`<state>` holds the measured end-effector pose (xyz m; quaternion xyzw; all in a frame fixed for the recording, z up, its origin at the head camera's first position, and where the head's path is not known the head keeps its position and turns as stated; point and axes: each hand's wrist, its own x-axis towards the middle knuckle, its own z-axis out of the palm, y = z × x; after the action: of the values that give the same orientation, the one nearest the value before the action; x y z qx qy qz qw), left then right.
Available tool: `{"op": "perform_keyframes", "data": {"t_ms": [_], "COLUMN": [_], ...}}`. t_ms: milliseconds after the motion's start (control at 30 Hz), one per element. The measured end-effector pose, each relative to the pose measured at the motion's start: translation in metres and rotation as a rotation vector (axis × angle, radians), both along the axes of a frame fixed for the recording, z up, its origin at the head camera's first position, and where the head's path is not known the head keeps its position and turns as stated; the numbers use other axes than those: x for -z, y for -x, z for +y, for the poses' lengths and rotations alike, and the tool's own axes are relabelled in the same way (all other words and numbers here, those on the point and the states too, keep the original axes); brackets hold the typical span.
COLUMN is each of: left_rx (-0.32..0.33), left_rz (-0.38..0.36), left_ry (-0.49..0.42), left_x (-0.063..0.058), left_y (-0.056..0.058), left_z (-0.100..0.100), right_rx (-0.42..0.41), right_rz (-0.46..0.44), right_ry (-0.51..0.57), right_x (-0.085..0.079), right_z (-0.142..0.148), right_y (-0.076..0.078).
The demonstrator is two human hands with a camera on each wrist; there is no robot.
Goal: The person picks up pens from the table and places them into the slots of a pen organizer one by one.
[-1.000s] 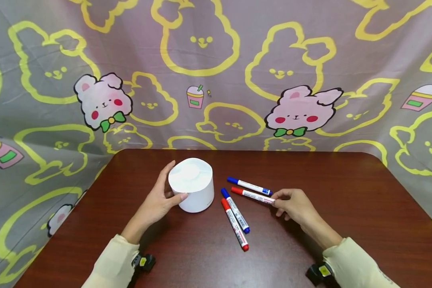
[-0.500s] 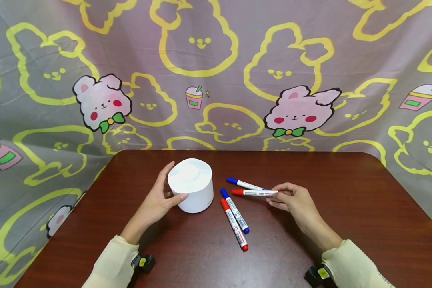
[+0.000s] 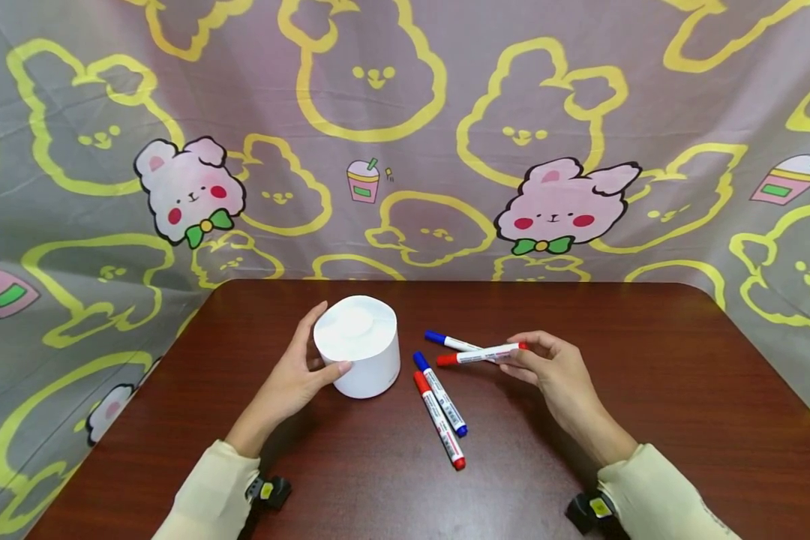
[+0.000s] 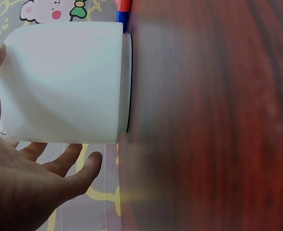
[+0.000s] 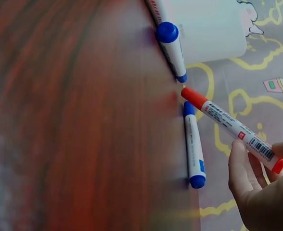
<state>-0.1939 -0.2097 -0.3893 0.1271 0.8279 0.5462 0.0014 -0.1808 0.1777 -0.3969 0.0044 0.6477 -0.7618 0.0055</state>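
Bits of pretty much everything are out of sight or smudgy here
From the head view, the white tub (image 3: 361, 352) hides some fingers of the left hand (image 3: 295, 384), the held red marker (image 3: 478, 355) covers part of the blue marker (image 3: 448, 342) behind it, and the right hand (image 3: 563, 376) helps block that one's end. The print on them is way too tiny to read from up there. Sleeves (image 3: 211, 489) run off the bottom, the curtain (image 3: 405, 82) off the top and sides. Left wrist view: the table (image 4: 199, 120) smears into blur, and a red cap (image 4: 124, 5) gets chopped by the top edge. Right wrist view: the tub and another marker (image 5: 157, 11) are cropped up top, and the right hand is sliced by the right edge.
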Motion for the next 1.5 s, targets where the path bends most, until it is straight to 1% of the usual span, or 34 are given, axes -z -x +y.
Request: {"op": "perform_keyframes", "data": {"t_ms": [133,300,400,500,667,933,1200,1367,1500], "left_rx": [0.003,-0.002,-0.006,-0.009,-0.022,-0.027,0.010,-0.004,-0.007], "left_rz": [0.002,-0.001,-0.009,-0.022,-0.027,-0.021,-0.024,-0.021,-0.035], "left_ry": [0.008,0.008,0.014,0.017,0.025,0.029,-0.065,-0.055,-0.042], "left_x": [0.001,0.001,0.001,0.002,0.000,0.001,0.003,0.003,0.002], "left_y": [0.001,0.000,-0.001,-0.002,-0.003,-0.004,-0.004,-0.003,-0.002], "left_z": [0.000,-0.002,-0.002,-0.001,-0.003,-0.005,-0.003,-0.001,0.000], "right_rx": [0.018,0.039,0.054,0.064,0.059,0.051,0.037,0.026,0.029], "right_rz": [0.019,0.023,0.036,0.071,0.124,0.148,0.161,0.178,0.183], "right_ry": [-0.005,-0.034,-0.022,0.005,0.026,0.053,0.077,0.095,0.101], "right_x": [-0.005,-0.016,-0.023,-0.028,-0.035,-0.044,-0.057,-0.066,-0.070], "right_z": [-0.003,-0.009,-0.013,-0.016,-0.021,-0.029,-0.045,-0.056,-0.062], "right_y": [0.000,0.000,0.001,0.003,0.005,0.004,0.005,0.009,0.011]}}
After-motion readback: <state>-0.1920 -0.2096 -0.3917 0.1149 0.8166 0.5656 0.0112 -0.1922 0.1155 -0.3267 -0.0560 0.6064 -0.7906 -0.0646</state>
